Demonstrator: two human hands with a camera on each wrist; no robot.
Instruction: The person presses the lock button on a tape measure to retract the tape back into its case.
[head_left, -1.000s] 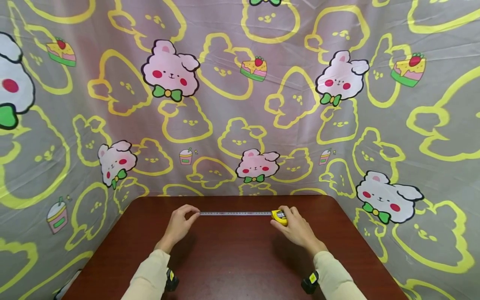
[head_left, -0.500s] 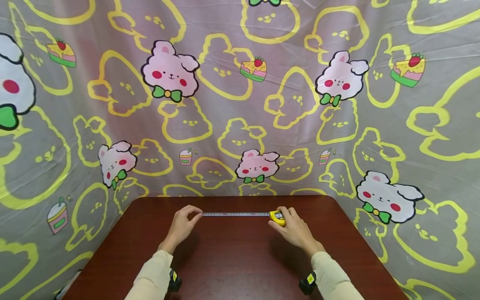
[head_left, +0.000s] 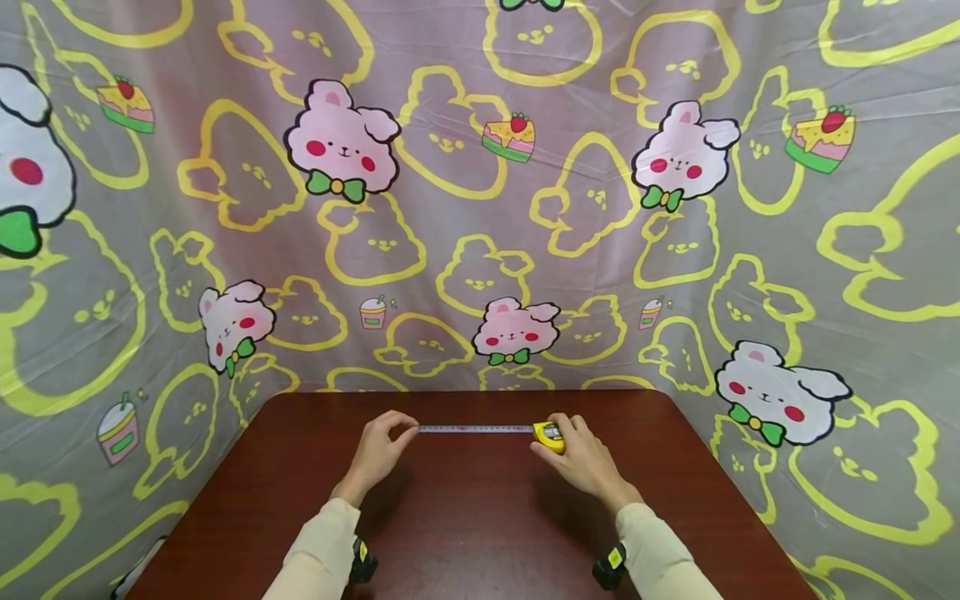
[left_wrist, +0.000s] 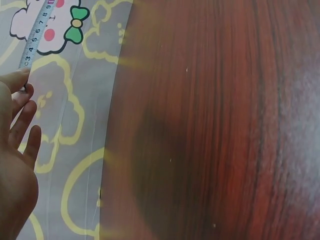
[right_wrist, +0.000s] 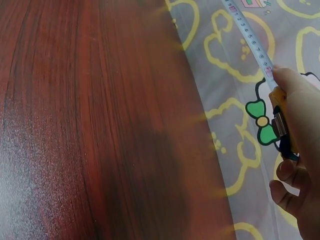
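Observation:
A yellow tape measure (head_left: 550, 437) is gripped in my right hand (head_left: 585, 462), its blade pulled out to the left. The white blade (head_left: 472, 429) runs straight and level across to my left hand (head_left: 377, 454), whose thumb and index finger pinch its free end. In the left wrist view the blade (left_wrist: 36, 37) shows numbers near the pinching fingers, while the other fingers are loosely bent. The right wrist view has the tape measure's case (right_wrist: 281, 120) in my right palm, with the thumb (right_wrist: 287, 80) at the blade's mouth. Both hands are raised over the table.
A dark red-brown wooden table (head_left: 480, 517) lies below, with the hands' shadows on it. Behind and at both sides hangs a grey-pink curtain (head_left: 450, 208) printed with rabbits and yellow outlines. Black wrist cameras (head_left: 363, 560) sit under cream sleeves (head_left: 318, 550).
Both hands have come closer together, the left moving right and the right moving slightly left. The exposed stretch of blade between them has become shorter.

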